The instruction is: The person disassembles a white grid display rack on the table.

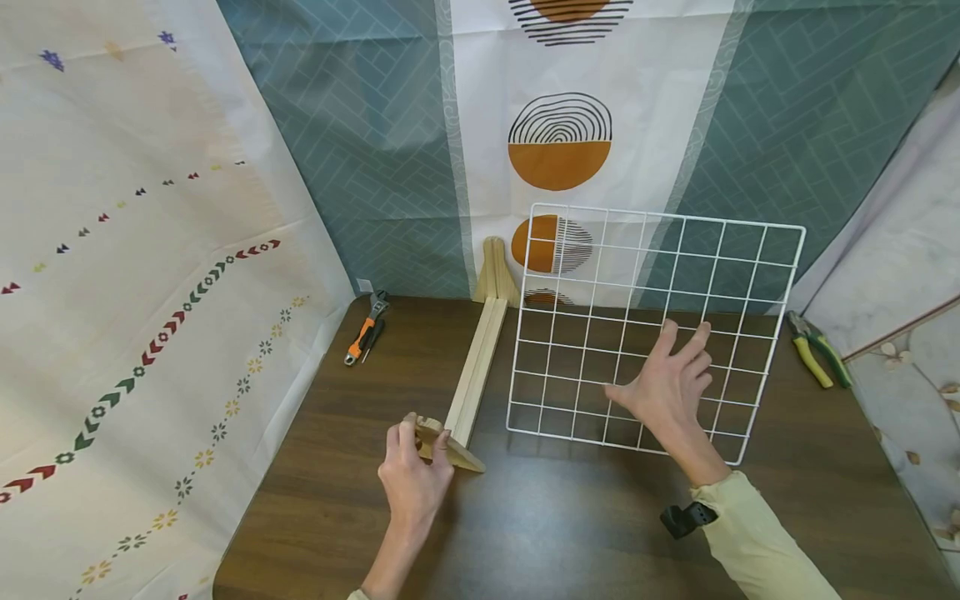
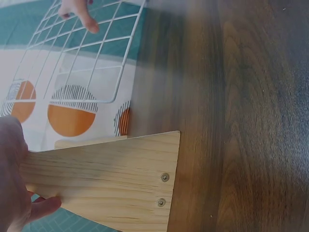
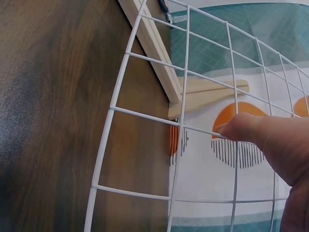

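A pale wooden stand lies along the table, its long grooved bar (image 1: 477, 367) joining two tapered end pieces. My left hand (image 1: 416, 477) grips the near end piece (image 2: 111, 179) by its narrow top, thumb on one side and fingers on the other. Two screw heads show low on that piece. The far end piece (image 1: 495, 275) stands upright by the back cloth. Right of the stand is a white wire grid panel (image 1: 577, 380), tilted up. My right hand (image 1: 671, 390) holds it with fingers spread across the wires, the thumb (image 3: 241, 126) against one wire.
An orange-handled adjustable wrench (image 1: 365, 329) and a small black screwdriver (image 1: 372, 340) lie at the back left of the dark wooden table (image 1: 525, 533). Pliers with yellow-green handles (image 1: 819, 350) lie at the right edge. Patterned cloths (image 1: 360, 150) hang behind and beside the table.
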`<act>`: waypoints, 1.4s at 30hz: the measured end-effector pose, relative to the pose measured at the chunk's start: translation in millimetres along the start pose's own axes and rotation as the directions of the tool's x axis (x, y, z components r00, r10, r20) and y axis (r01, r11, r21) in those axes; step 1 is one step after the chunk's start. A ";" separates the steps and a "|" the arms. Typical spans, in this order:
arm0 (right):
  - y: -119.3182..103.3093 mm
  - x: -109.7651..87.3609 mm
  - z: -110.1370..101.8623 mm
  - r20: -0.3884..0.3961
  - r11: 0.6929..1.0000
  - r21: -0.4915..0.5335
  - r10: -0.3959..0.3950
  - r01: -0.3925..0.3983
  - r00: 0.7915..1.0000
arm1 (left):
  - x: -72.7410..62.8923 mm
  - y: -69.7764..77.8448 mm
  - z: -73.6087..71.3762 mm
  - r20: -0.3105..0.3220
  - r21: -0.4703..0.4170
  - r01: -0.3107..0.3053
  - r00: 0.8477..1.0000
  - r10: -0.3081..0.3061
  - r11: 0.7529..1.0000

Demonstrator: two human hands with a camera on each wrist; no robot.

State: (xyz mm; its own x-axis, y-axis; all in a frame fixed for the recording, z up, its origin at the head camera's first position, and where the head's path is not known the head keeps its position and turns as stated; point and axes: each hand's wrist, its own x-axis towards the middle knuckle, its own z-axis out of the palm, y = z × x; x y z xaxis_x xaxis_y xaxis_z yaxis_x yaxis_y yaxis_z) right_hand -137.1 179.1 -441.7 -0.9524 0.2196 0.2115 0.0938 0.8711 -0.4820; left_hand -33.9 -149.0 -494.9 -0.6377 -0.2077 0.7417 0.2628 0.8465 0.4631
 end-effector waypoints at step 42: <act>23.5 5.5 21.0 0.154 0.995 -0.073 0.078 -0.067 0.985 | -6.4 19.1 13.8 -0.067 0.017 0.011 0.998 -0.009 1.000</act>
State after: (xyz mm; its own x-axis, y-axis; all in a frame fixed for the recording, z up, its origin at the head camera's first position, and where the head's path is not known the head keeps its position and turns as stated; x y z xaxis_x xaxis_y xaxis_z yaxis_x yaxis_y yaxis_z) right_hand -146.3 191.5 -469.7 -0.9755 0.2162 0.0396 0.1784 0.8840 -0.4321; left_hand -34.8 -124.8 -497.5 -0.5901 -0.2482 0.7682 0.2440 0.8522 0.4628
